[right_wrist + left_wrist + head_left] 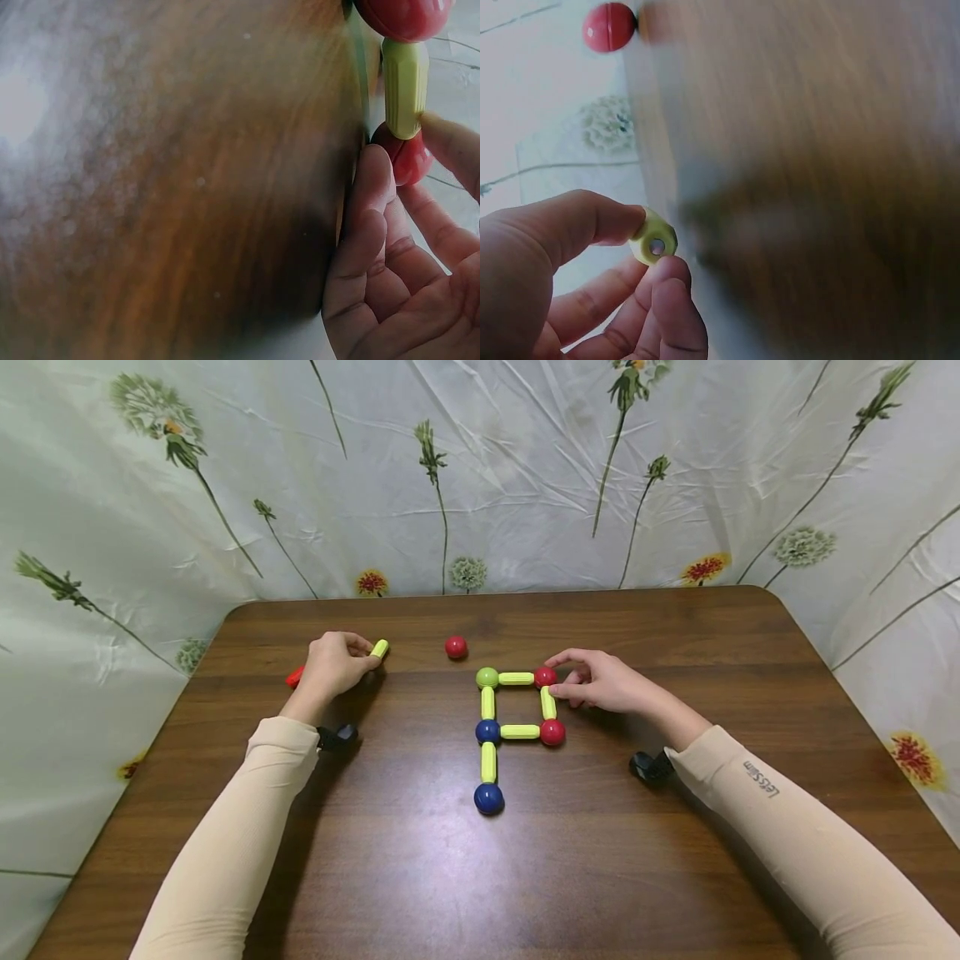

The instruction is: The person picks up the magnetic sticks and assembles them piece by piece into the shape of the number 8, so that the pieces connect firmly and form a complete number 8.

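Note:
My left hand (337, 662) pinches a yellow-green magnetic rod (380, 648) between thumb and fingers; its round end shows in the left wrist view. On the table lies a flat figure of magnetic rods and balls: a square with a green ball (487, 677), a blue ball (487, 731) and two red ones at its corners. From that blue ball, a rod (489, 763) runs toward me to a second blue ball (488, 798). My right hand (606, 682) holds the far right red ball (545, 677), thumb touching the adjoining rod (405, 90).
A loose red ball (456, 647) lies on the brown wooden table (420, 877) between my left hand and the figure. Partly hidden behind my left hand is a red piece (295, 677). Flower-patterned cloth (517, 485) hangs beyond the table's far edge.

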`<state>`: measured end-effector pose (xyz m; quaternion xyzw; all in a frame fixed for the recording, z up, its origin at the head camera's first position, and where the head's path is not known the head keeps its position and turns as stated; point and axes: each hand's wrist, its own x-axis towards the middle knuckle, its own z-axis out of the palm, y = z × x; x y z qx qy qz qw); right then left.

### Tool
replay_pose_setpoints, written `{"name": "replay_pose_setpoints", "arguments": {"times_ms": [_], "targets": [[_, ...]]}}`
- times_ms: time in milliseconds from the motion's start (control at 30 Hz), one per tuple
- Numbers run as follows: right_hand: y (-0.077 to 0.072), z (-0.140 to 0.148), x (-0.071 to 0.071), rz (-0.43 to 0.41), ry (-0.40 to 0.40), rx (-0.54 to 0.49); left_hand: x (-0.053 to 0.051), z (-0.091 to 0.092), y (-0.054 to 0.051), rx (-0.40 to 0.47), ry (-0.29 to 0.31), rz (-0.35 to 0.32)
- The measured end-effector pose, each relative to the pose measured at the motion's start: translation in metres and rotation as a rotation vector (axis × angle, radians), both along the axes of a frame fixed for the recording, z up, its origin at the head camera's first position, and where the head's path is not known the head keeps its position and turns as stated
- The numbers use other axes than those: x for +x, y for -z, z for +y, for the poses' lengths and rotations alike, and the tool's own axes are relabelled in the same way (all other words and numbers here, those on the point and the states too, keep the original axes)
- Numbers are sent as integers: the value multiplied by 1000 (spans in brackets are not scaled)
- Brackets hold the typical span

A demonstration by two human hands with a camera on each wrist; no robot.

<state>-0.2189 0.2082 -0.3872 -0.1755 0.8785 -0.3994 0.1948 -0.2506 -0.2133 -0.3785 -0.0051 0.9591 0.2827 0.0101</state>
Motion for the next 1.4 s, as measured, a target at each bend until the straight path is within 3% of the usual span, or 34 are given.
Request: {"name": "replay_pose_setpoints", "arguments": {"times_ms": [400,833,1133,1400], "targets": [[3,-1,-2,10,0,10,15,23,-7,85,121,50],[5,-1,-3,19,1,5,49,56,-19,166,283,67],[7,0,-3,18,-10,-4,83,88,-26,209,456,83],[6,0,-2,18,-7,-4,105,115,-18,191,645,88]]}}
